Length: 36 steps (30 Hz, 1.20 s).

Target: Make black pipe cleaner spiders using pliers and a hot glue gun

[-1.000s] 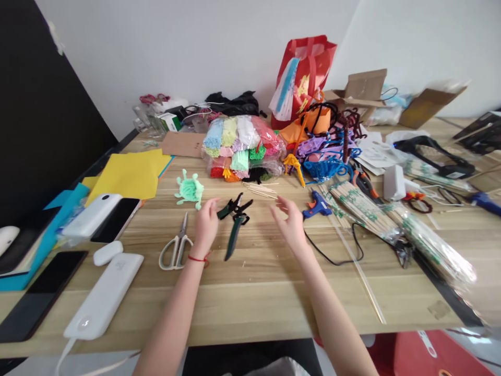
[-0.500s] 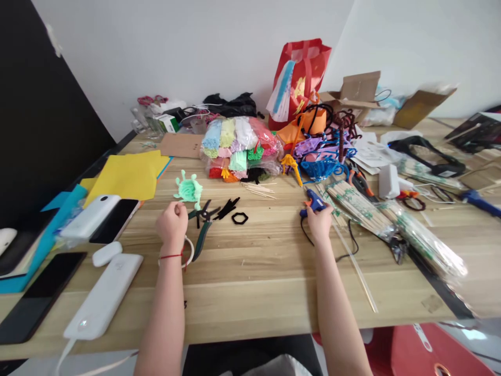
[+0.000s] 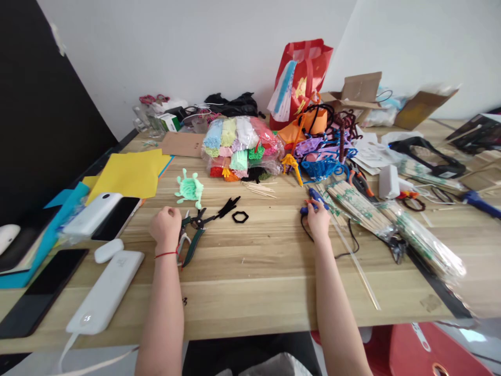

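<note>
The right hand is holding its grip closed around one blue glue gun, which is lying right of one black ring on the worktop. The left hand is curling into a loose fist left of the ring; I cannot tell whether that grip is containing anything. Between fist and ring, one pair of green-handled pruners is lying open, partly covering one pair of white-handled scissors. One bunch of short black pieces is resting just left of the ring, one mint-green fuzzy figure farther left and beyond. Two dark-screened phones are lying well to the ring's left. Beyond the ring, the wood-grained worktop is carrying one bagged stack of coloured bundles and one red bag, which is standing before a pale wall.
</note>
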Available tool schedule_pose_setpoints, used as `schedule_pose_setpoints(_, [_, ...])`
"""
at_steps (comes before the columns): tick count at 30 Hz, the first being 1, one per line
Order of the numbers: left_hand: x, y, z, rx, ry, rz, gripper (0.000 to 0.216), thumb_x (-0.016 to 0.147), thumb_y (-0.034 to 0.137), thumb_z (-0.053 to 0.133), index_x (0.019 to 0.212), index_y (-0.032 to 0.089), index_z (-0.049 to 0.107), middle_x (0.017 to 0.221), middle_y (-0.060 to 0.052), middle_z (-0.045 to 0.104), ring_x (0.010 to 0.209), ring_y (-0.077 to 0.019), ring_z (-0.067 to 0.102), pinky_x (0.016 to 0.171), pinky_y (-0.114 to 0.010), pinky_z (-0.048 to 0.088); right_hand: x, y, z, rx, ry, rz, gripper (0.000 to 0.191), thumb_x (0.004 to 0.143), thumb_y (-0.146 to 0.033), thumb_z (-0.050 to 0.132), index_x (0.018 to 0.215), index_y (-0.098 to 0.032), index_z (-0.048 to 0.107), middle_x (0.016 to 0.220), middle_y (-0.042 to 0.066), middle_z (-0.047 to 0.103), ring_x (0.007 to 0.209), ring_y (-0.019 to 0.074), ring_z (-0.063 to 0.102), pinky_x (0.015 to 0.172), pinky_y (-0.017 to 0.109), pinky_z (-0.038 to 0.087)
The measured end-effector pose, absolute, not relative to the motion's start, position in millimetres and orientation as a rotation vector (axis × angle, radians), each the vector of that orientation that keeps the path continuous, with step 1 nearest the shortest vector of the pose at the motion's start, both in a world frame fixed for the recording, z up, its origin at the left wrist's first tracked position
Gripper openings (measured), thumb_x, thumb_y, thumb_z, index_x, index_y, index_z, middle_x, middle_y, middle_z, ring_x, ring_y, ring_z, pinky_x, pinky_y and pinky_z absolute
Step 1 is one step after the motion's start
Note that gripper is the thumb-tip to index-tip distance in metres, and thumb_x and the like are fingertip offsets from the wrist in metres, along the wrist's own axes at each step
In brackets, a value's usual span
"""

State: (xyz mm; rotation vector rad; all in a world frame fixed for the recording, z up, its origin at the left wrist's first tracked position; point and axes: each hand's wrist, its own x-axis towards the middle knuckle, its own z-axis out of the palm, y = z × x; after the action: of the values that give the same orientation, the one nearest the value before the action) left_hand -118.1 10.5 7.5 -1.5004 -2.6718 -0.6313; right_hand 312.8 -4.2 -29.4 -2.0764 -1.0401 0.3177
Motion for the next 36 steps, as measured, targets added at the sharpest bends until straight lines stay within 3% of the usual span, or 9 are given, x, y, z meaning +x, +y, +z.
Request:
schedule_pose_setpoints(5, [-119, 11, 5, -1.471, -2.652, -0.717, 0.031, 0.078, 0.032, 0.045, 0.086, 0.015, 0.069, 0.081, -0.018, 0.070, 0.076, -0.0319, 0.063, 0.062, -0.036, 0.040, 313, -5, -29, -1.958, -0.910, 0.459, 0.047, 0.086, -0.039, 0.038, 0.114, -0.011, 0.063, 0.051, 0.000, 0.055, 0.041, 0.0157, 0.050, 0.050, 0.027, 0.041])
schedule_pose_setpoints(12, [-121, 12, 0, -1.499, -2.687, -0.651, 0.032, 0.080, 0.029, 0.042, 0.087, 0.014, 0.069, 0.080, -0.019, 0.069, 0.077, -0.0315, 0.063, 0.064, -0.036, 0.041, 307, -2, -23, -2.174, -1.006, 0.181, 0.042, 0.090, -0.041, 0.038, 0.094, -0.012, 0.069, 0.073, 0.013, 0.066, 0.070, 0.0246, 0.062, 0.071, 0.035, 0.044])
schedule_pose_setpoints(16, [-123, 12, -1, -1.514, -2.628, -0.680, 0.032, 0.079, 0.027, 0.041, 0.085, 0.012, 0.069, 0.077, -0.019, 0.068, 0.079, -0.0309, 0.062, 0.067, -0.037, 0.041, 314, -2, -25, -2.032, -0.849, 0.179, 0.044, 0.091, -0.039, 0.032, 0.082, -0.013, 0.066, 0.078, 0.014, 0.067, 0.076, 0.0247, 0.062, 0.076, 0.036, 0.044])
schedule_pose_setpoints(20, [-120, 12, 1, -1.505, -2.552, -0.787, 0.026, 0.078, 0.026, 0.044, 0.082, 0.013, 0.066, 0.074, -0.017, 0.065, 0.083, -0.0316, 0.058, 0.074, -0.040, 0.041, 320, -4, -24, -1.989, -0.684, 0.122, 0.039, 0.091, -0.035, 0.028, 0.086, -0.014, 0.060, 0.087, 0.015, 0.066, 0.082, 0.0241, 0.061, 0.078, 0.036, 0.044])
schedule_pose_setpoints(23, [-111, 13, 5, -1.598, -2.410, -0.925, 0.020, 0.080, 0.024, 0.045, 0.082, 0.016, 0.063, 0.079, -0.014, 0.066, 0.087, -0.0296, 0.055, 0.082, -0.043, 0.040, 316, -7, -22, -2.111, -0.743, 0.121, 0.032, 0.085, -0.044, 0.046, 0.095, -0.015, 0.055, 0.089, 0.015, 0.066, 0.083, 0.0274, 0.061, 0.075, 0.037, 0.043])
schedule_pose_setpoints(26, [-97, 12, 9, -1.771, -2.209, -1.073, 0.017, 0.083, 0.021, 0.044, 0.088, 0.017, 0.061, 0.089, -0.012, 0.067, 0.091, -0.0268, 0.054, 0.089, -0.041, 0.038, 312, -7, -23, -2.170, -0.867, 0.168, 0.041, 0.073, -0.050, 0.062, 0.096, -0.017, 0.052, 0.081, 0.012, 0.065, 0.078, 0.0285, 0.061, 0.070, 0.036, 0.043])
schedule_pose_setpoints(31, [-73, 9, 18, -1.895, -2.056, -1.159, 0.018, 0.086, 0.022, 0.043, 0.089, 0.017, 0.060, 0.091, -0.010, 0.066, 0.098, -0.0268, 0.052, 0.094, -0.040, 0.036, 317, -4, -30, -2.009, -0.858, 0.359, 0.035, 0.073, -0.054, 0.059, 0.078, -0.020, 0.050, 0.053, -0.001, 0.056, 0.053, 0.0201, 0.055, 0.057, 0.031, 0.042])
schedule_pose_setpoints(36, [-56, 4, 26, -1.992, -1.957, -1.205, 0.017, 0.087, 0.022, 0.042, 0.088, 0.018, 0.059, 0.091, -0.009, 0.065, 0.098, -0.0256, 0.053, 0.094, -0.039, 0.035, 319, -3, -32, -1.861, -0.759, 0.579, 0.033, 0.074, -0.050, 0.061, 0.082, -0.021, 0.047, 0.043, -0.006, 0.052, 0.035, 0.0139, 0.043, 0.040, 0.025, 0.031])
